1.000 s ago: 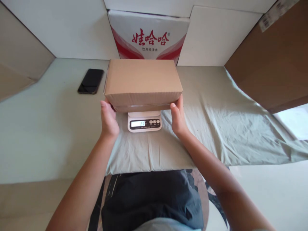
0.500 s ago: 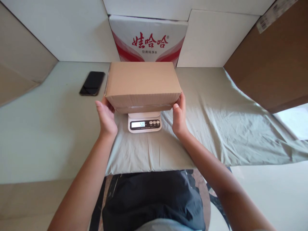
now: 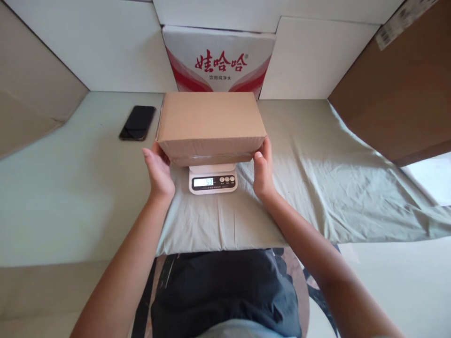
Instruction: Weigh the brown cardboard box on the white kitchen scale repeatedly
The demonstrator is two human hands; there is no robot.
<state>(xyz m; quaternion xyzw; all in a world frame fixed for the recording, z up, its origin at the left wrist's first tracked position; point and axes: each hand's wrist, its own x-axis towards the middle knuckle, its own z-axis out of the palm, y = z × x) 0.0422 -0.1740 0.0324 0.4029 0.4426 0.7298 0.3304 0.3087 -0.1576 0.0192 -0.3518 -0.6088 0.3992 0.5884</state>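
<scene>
A brown cardboard box (image 3: 211, 117) sits over a white digital kitchen scale (image 3: 213, 180), whose lit display appears to read 53. My left hand (image 3: 158, 171) is at the box's near left corner, thumb pointing up and fingers tucked behind the side. At the near right corner, my right hand (image 3: 262, 169) grips the other side in the same way, its fingertips partly hidden. The box covers most of the scale's platform, so only the front panel with its buttons shows.
A black smartphone (image 3: 137, 123) lies left of the box on the pale green cloth (image 3: 88, 197). Behind stands a white and red carton (image 3: 221, 56) with Chinese lettering, against white panels. Large brown cartons (image 3: 394, 89) flank the table at right and left.
The scale's reading has gone from about 50 to about 53. Both hands stay at the box's sides; the view has shifted only slightly.
</scene>
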